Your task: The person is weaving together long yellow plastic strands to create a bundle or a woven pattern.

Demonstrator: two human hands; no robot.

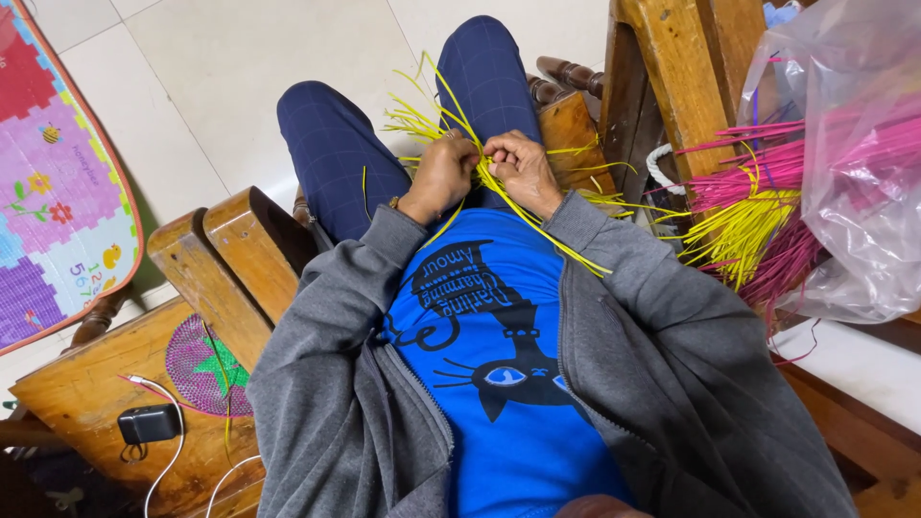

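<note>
A bunch of thin yellow strips [451, 125] lies over the person's lap, between the knees in dark blue trousers [336, 153], and both hands work it there. The strip ends fan out up and to the left above the knuckles, and a few long strips [547, 235] trail down across the blue shirt [499, 384] toward the right sleeve.

The left hand [443, 173] has its grip clenched round the yellow strips, knuckles up, wrist bent in toward the body. The right hand [521, 168] sits just beside it, nearly touching, its fingertips pinching the same strips, palm turned toward the left hand. Both forearms, in grey jacket sleeves [326, 317], come in from either side and meet over the lap, elbows spread wide.

Room is tight. The wooden chair arm [230, 259] stands close by the left elbow, and another wooden arm [576, 134], with loose yellow strips [614, 197] lying on it, touches the right wrist side. Beyond that a wooden post [672, 77] rises. Further right, a clear plastic bag [854, 173] holds pink strips [758, 163] and more yellow strips [743, 230], their ends sticking out toward the person.

On the left a wooden seat [86, 384] bears a round woven piece [206, 364] in purple and green, a black charger [149, 422] and a white cable [173, 451]. The pale tiled floor [211, 77] lies open ahead of the knees, with a coloured play mat [58, 173] at the far left.
</note>
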